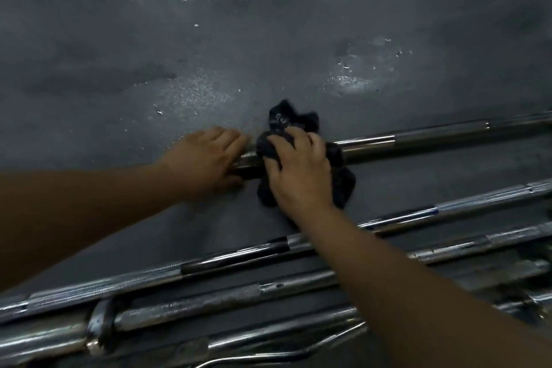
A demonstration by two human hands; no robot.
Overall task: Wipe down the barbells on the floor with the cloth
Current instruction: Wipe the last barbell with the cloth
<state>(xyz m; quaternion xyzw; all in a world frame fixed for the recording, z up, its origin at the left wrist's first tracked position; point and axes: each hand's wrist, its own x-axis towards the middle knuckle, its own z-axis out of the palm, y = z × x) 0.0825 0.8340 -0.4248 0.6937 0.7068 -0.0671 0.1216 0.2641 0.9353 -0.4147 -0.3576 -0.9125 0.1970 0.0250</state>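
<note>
A dark steel barbell point(418, 140) lies on the grey floor, running from the centre out to the right edge. My right hand point(295, 170) grips a crumpled dark cloth point(343, 185) that is wrapped around the bar near its left end. My left hand point(206, 158) lies over the bar's knurled left end, just left of the cloth, fingers curled over it. The bar's tip is hidden under my left hand.
Several more chrome barbells point(185, 272) lie side by side near me, slanting from lower left to upper right, with a curl bar point(268, 357) at the bottom. Beyond the wiped bar spreads grey floor point(268, 24) with wet, shiny patches.
</note>
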